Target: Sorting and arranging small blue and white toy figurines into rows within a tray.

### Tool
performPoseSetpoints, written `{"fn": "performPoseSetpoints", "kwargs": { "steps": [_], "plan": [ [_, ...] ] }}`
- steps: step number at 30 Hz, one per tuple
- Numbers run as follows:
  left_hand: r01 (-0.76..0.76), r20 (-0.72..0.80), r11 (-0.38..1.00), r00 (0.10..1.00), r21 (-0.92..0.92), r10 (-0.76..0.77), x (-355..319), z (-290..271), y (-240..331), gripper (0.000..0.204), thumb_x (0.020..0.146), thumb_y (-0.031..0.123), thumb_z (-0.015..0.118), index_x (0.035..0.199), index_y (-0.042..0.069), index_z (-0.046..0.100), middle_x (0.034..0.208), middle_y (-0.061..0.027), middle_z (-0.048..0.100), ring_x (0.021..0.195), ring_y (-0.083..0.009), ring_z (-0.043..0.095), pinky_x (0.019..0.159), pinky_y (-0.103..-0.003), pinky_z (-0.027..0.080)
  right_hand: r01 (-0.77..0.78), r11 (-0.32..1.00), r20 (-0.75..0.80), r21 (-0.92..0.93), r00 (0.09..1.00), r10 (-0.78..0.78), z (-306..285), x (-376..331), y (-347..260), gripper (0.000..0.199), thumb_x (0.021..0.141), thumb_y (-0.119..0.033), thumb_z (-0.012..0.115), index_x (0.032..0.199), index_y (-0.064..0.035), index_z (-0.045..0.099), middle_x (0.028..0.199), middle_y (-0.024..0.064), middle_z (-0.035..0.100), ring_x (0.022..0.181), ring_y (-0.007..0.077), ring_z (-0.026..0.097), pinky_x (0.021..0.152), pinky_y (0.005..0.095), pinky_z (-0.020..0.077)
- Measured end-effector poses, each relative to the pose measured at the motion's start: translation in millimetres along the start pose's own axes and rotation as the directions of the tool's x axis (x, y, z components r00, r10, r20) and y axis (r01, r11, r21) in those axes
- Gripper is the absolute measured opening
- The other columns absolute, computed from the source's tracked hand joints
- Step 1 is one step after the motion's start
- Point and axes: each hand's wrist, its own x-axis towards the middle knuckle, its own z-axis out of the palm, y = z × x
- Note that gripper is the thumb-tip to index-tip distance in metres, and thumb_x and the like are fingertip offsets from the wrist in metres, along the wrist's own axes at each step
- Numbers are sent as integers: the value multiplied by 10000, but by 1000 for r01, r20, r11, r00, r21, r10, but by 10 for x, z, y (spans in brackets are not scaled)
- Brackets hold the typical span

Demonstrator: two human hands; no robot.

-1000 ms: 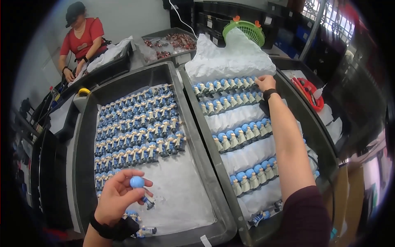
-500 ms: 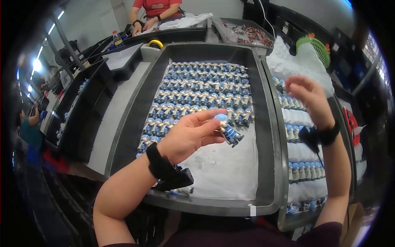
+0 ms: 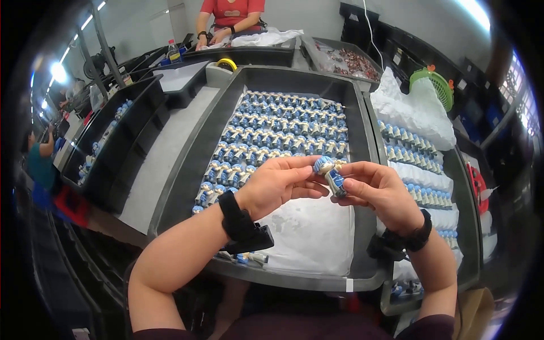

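A: Both hands pinch one small blue-capped figure above the dark tray: left hand on its cap, right hand on the body.

B: A slip of the fingertips could likely drop it onto the finished rows.

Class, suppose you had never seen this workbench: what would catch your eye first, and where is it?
At the centre, the left hand and right hand meet over a dark tray, pinching one small blue-capped figure between them. Behind them, rows of matching figures fill the tray's far half, lying on white sheet.
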Motion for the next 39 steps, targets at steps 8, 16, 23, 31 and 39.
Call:
{"fn": "performPoseSetpoints", "kwargs": {
  "steps": [8,16,23,31,39],
  "plan": [
    [-45,-20,988,999,150,49,15,6,-39,319,855,68,452,1144,-67,444,961,-140,574,821,-182,596,735,-253,497,27,999,-8,-22,1000,-27,-14,-4,13,279,823,-134,554,1023,55,504,899,100,580,787,156,595,715,263,495],
    [-105,6,920,994,378,111,21,9,-58,334,864,56,434,1185,-37,419,941,-127,582,815,-172,599,743,-275,497,58,997,-23,-46,998,-59,-29,6,61,271,813,-131,571,999,59,517,877,99,586,764,146,596,679,248,501],
    [-214,50,860,975,463,216,13,-9,-189,375,867,60,409,1220,-56,359,884,-96,577,770,-128,584,708,-240,482,40,998,-18,-58,999,-41,1,-7,54,268,811,-136,577,983,63,524,859,102,591,736,149,604,663,243,503],
    [-204,67,782,977,589,204,-1,16,-179,360,879,49,371,1227,-38,358,866,-96,582,786,-145,587,734,-263,489,-16,998,-25,-53,1000,15,23,-13,22,267,817,-129,565,986,73,518,857,109,592,731,156,607,660,244,505],
    [-194,77,798,980,571,184,3,6,-184,363,882,58,363,1235,-25,356,848,-98,587,772,-149,595,724,-262,492,-37,998,-35,-57,999,35,28,-18,7,263,820,-127,560,985,74,519,855,110,589,725,162,612,658,244,508]
  ]
}}
